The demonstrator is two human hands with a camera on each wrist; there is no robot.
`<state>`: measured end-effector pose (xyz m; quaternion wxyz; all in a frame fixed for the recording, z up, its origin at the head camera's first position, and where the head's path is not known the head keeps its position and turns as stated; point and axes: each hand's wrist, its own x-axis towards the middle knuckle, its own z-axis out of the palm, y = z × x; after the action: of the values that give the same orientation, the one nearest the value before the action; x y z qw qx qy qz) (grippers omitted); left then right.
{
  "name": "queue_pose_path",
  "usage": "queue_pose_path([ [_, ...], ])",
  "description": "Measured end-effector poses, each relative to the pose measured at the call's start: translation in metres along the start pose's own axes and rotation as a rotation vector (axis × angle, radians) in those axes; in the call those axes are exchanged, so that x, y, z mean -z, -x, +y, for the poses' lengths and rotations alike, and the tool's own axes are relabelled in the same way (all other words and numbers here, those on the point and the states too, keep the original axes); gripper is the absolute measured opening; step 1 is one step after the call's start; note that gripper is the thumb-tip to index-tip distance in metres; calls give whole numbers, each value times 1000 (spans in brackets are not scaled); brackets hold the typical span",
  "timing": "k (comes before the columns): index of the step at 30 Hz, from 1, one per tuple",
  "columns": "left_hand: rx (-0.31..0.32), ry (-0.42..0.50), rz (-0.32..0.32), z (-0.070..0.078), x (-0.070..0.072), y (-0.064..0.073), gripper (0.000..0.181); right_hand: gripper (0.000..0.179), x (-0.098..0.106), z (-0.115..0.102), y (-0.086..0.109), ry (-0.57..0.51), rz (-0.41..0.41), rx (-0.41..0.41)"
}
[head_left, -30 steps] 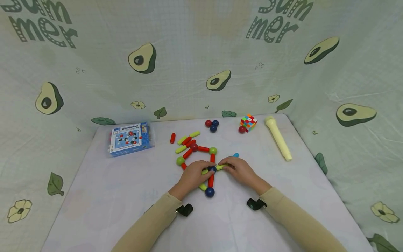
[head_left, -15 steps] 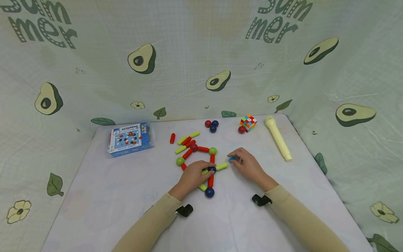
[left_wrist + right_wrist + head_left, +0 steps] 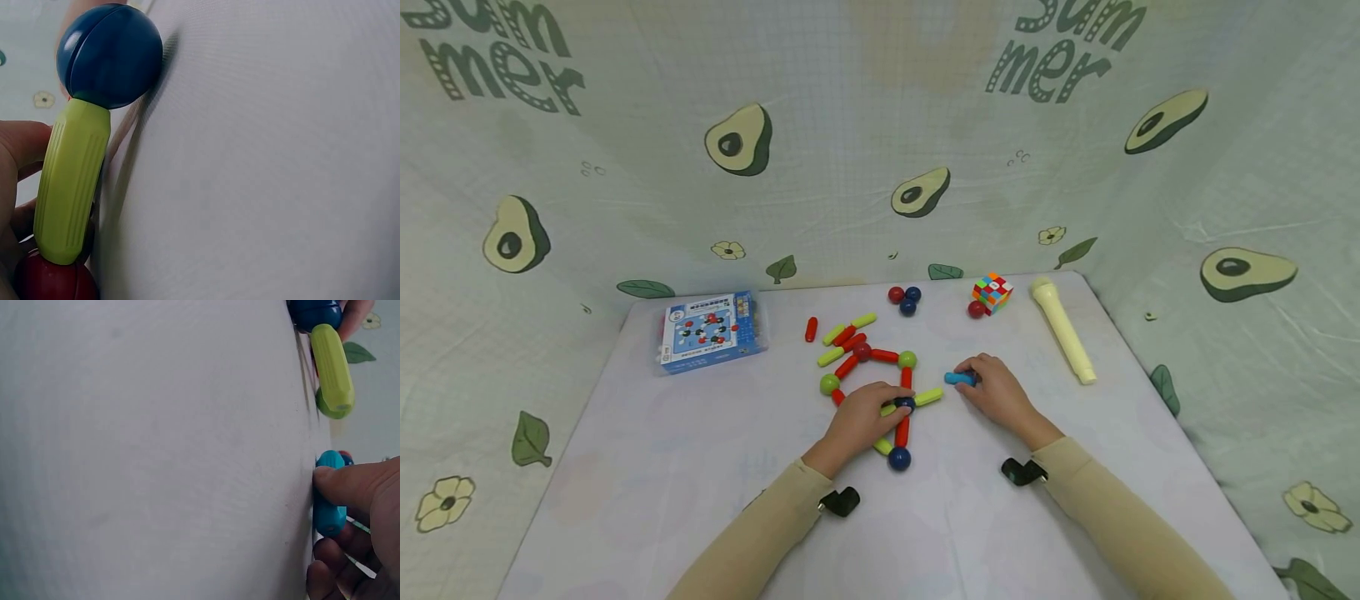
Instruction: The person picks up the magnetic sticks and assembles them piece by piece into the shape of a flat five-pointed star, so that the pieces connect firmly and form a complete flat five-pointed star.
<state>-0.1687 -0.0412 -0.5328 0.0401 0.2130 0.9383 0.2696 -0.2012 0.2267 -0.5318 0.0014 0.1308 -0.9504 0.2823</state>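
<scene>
While the left hand grips the middle blue ball of a frame between thumb and fingers, the right hand pinches a light blue stick, thumb laid across its side. The light blue stick is located to the right of the frame, apart from the yellow stick that projects from the middle blue ball toward it. Whether its underside touches the counter is hard to tell from the right wrist view.

The frame consists of coloured balls joined by red and yellow sticks. A red ball and a green ball form the far side; a corner blue ball sits at the near end. In the left wrist view, a side stick joins this ball to a second red ball.

Loose red and yellow sticks lie beyond the frame on the left. Three loose balls form a cluster farther back. A box occupies the far left; a puzzle cube and a cream tube occupy the far right.
</scene>
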Motion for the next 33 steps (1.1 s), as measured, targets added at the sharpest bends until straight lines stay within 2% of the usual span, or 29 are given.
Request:
queue_pose_path([
  [12, -9, -8, -3, 0, 0, 0, 36, 27, 1, -10, -8, 19, -62, -30],
  [20, -17, -24, -6, 0, 0, -1, 36, 27, 0, -13, -15, -74, -58, -41],
  [33, -11, -20, 0, 0, 0, 1, 36, 29, -7, -32, -32, -172, -145, -68],
])
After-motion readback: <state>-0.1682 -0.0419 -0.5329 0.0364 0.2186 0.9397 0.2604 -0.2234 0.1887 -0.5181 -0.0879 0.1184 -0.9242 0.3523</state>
